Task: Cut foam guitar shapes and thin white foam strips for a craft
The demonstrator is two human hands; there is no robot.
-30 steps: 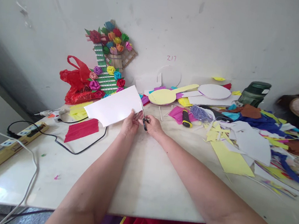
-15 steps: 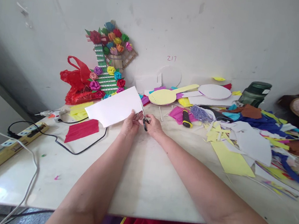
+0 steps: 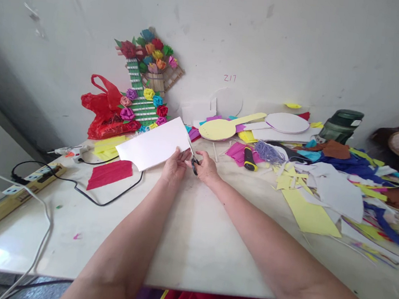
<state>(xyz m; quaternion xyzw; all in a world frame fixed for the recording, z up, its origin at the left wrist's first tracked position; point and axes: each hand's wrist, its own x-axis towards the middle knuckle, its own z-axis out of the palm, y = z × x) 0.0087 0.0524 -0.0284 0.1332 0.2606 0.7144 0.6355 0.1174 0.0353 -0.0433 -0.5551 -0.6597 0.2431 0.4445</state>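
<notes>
Head view: your left hand (image 3: 174,168) pinches white sheet (image 3: 154,143) at near right corner; sheet runs long up-left from hand, lifted off table (image 3: 189,235). Your right hand (image 3: 205,167) closed round scissors (image 3: 193,163), blades at sheet's right edge, just beside left fingers. Scraps (image 3: 307,216) lie well right.

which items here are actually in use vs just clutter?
In use: left hand gripping white paper sheet; right hand working scissors at its edge.
Lying about: red bag, paper flower craft, yellow scraps, power strip.
</notes>
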